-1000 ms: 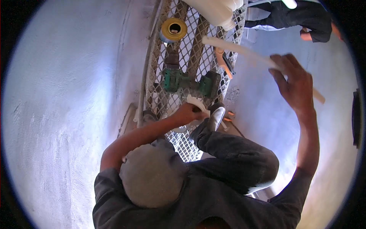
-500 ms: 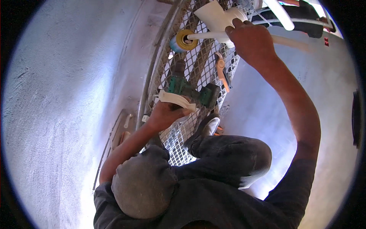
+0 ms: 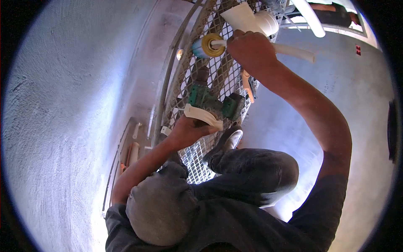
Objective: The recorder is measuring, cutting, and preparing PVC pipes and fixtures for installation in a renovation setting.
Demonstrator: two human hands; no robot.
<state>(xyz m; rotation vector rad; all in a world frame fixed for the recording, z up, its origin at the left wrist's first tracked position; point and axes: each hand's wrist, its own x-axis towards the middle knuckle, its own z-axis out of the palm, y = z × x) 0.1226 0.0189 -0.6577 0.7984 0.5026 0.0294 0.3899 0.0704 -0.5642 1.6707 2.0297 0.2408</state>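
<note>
My right hand [image 3: 254, 51] is closed around a straight white pipe [image 3: 296, 52]. The pipe's left end sits inside the mouth of a blue can [image 3: 198, 48] with a yellow rim. My left hand [image 3: 184, 133] grips a short, curved white pipe fitting [image 3: 203, 115] from below. Just beyond that fitting, a green and black cordless drill [image 3: 205, 97] lies on the metal mesh platform [image 3: 224, 69]. An orange-handled hand tool [image 3: 248, 86] rests right of the drill, its upper part hidden behind my right forearm.
A branched white pipe fitting [image 3: 243, 19] lies at the platform's far end. A white pipe [image 3: 309, 17] slants across the upper right, near a person in dark clothing [image 3: 331, 16]. Plastered walls [image 3: 63, 126] stand on both sides. White pipe pieces [image 3: 133, 153] lie left of my forearm.
My right hand has moved left toward the can, and the pipe has slid deeper into its mouth. My left hand keeps its hold on the curved fitting. The view has shifted slightly.
</note>
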